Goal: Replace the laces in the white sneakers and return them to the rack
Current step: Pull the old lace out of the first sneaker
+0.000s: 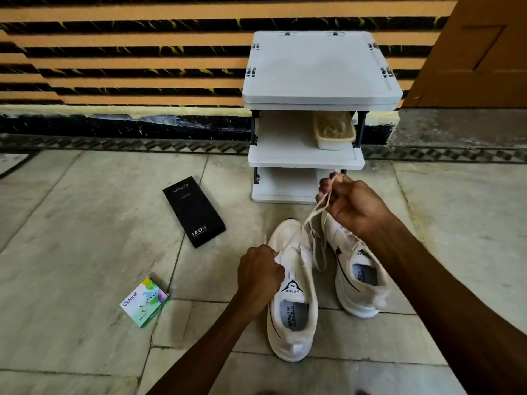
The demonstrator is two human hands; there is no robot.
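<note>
Floor [85, 223] nr rack [319, 69] edge: sneakers [295, 334], lace [312, 213]

floor [71, 252]: pale stone tiles, dark seams. wall [114, 52]: orange and black horizontal stripes. brown wooden door [470, 52] at upper right.

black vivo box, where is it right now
In the head view the black vivo box lies on the floor, left of the shoe rack and the nearer white sneaker, beyond the green Odonil box.
</note>
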